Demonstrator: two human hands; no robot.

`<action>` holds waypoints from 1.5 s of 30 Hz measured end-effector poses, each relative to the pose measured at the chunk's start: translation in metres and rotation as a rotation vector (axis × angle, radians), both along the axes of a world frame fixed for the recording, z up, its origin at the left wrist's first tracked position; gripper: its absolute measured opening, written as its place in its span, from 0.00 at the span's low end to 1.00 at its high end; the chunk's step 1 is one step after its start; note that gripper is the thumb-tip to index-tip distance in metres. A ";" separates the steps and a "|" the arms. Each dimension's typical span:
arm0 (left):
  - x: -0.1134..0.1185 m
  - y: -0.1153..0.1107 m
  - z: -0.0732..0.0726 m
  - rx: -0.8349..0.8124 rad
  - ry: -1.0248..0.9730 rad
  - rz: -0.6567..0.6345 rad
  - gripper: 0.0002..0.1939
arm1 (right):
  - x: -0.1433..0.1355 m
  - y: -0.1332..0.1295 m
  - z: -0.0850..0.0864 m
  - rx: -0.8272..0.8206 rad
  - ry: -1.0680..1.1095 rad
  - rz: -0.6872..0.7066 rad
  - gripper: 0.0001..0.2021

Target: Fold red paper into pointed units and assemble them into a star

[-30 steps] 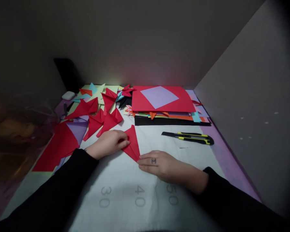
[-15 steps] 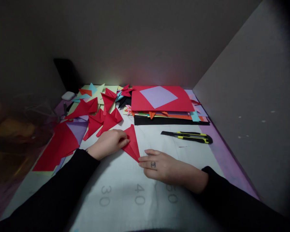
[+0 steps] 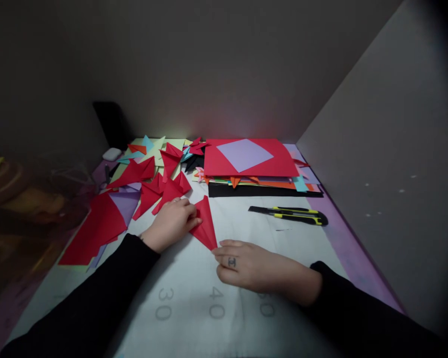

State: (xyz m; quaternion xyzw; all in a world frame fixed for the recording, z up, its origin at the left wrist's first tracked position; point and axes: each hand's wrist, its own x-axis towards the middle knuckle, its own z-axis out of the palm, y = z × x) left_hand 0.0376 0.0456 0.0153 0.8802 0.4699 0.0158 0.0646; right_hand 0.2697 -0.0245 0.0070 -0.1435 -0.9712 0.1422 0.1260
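A red folded paper (image 3: 206,219), kite-shaped and coming to a point near me, lies on the white sheet (image 3: 194,298) between my hands. My left hand (image 3: 174,223) is closed at its left edge, with thumb and curled fingers on the paper. At the near point, the fingertips of my right hand (image 3: 242,266) come together on the paper; its thumb is mostly hidden. Several red folded-paper pieces (image 3: 171,190) lie just beyond my left hand.
On the right lies a black and yellow utility knife (image 3: 298,216). A paper stack (image 3: 212,164), topped by a lilac square (image 3: 244,154), stands at the back. Red sheets (image 3: 93,228) lie on the left, a white case (image 3: 112,154) behind them. Grey walls (image 3: 377,149) rise behind and right.
My right hand's fingers have drawn closer together at the paper's near point. My left hand has shifted slightly right. The whole view has moved a little.
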 end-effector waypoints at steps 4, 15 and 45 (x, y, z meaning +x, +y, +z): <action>-0.008 0.001 0.001 0.179 0.094 0.110 0.12 | 0.000 0.000 0.002 -0.074 0.020 -0.020 0.11; 0.007 -0.084 0.008 0.191 -0.196 -0.522 0.31 | -0.003 -0.002 -0.009 -0.125 0.047 -0.066 0.11; 0.001 -0.065 -0.025 -0.045 -0.090 -0.250 0.28 | 0.013 0.007 -0.010 -0.228 0.340 -0.151 0.10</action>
